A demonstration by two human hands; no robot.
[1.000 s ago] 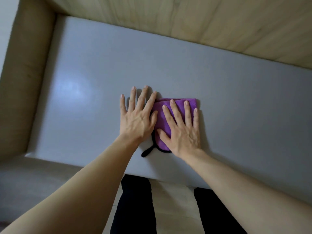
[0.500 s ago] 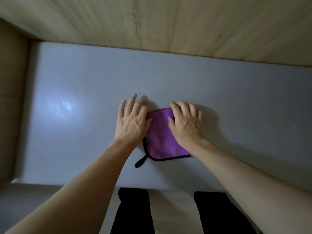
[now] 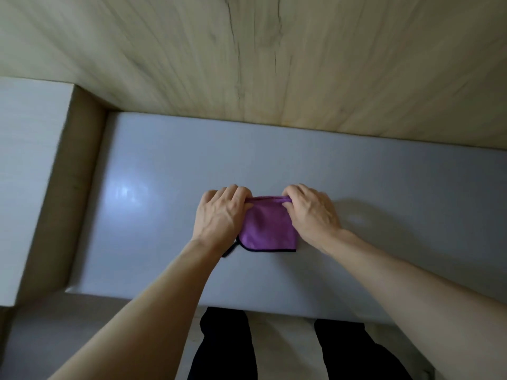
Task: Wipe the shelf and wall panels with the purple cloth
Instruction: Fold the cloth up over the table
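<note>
The purple cloth, edged in black, lies folded on the grey shelf near its middle. My left hand pinches the cloth's far left corner with curled fingers. My right hand pinches the far right corner the same way. The far edge of the cloth is lifted a little between the two hands. A black loop of the cloth sticks out under my left wrist.
A light wood-grain back wall panel rises behind the shelf. A brown side panel closes the shelf on the left, with a pale panel beyond it. The shelf's front edge is near my dark-trousered legs.
Both hands went from lying flat on the cloth to curling their fingers over its far corners and pinching them. The view has shifted, showing more of the back wall.
</note>
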